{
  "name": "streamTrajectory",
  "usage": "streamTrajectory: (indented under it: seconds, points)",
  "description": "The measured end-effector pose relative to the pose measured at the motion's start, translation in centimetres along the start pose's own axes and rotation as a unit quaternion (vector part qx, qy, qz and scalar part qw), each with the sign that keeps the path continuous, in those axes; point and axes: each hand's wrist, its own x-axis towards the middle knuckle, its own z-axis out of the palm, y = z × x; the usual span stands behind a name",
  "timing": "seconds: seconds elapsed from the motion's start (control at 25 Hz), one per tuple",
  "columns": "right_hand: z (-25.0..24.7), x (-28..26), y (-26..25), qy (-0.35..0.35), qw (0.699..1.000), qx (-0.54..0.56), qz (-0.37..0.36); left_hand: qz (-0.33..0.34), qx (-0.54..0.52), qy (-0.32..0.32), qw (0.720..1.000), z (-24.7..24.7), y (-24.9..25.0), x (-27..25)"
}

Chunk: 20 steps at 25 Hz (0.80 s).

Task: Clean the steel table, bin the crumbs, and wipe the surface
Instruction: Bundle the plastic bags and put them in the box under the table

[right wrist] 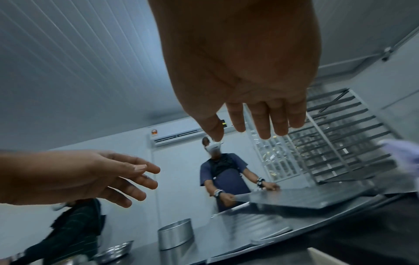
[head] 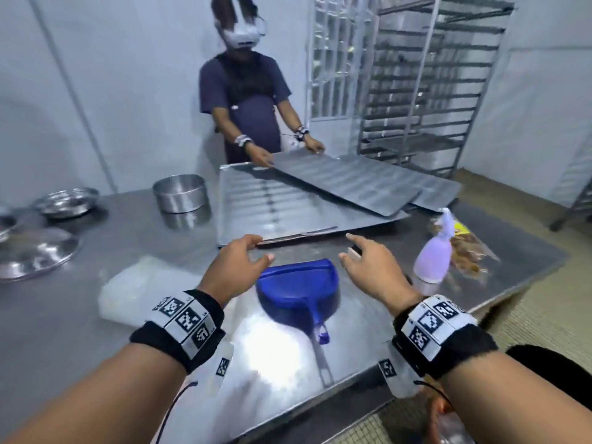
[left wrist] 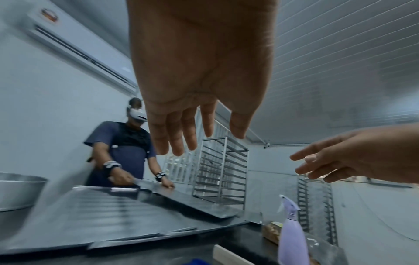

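The steel table (head: 96, 331) carries a blue dustpan (head: 298, 293) lying upside down in front of me, its handle towards me. Both my hands hover above it, empty, with fingers spread. My left hand (head: 261, 249) (left wrist: 188, 136) reaches to the near edge of a large ridged baking tray (head: 272, 203); whether it touches the tray I cannot tell. My right hand (head: 347, 248) (right wrist: 249, 129) is just short of the same edge. A lilac spray bottle (head: 429, 261) (left wrist: 292, 238) stands right of my right hand. A white crumpled cloth or plastic sheet (head: 144, 290) lies to the left.
Across the table another person (head: 246, 100) holds a second ridged tray (head: 346, 181) laid over the first. A round tin (head: 179, 193), steel bowls (head: 67, 201) and a lid (head: 35, 251) sit at the left. A clear bag of brown snacks (head: 467, 251) lies at the right; a tray rack (head: 426, 84) stands behind.
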Motion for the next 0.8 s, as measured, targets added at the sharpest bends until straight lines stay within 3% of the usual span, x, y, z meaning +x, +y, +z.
streamTrajectory:
  seconds: [0.28,0.8]
  points:
    - [7.6,2.8,-9.1,-0.073,0.994,0.043,-0.069,-0.114,0.023,0.070,0.991,-7.3,-8.3,-1.7]
    - [19.1,13.1,-16.0,-0.207,0.970,0.054,-0.115,-0.268,0.068,0.123,0.953,-10.8,-17.1,4.3]
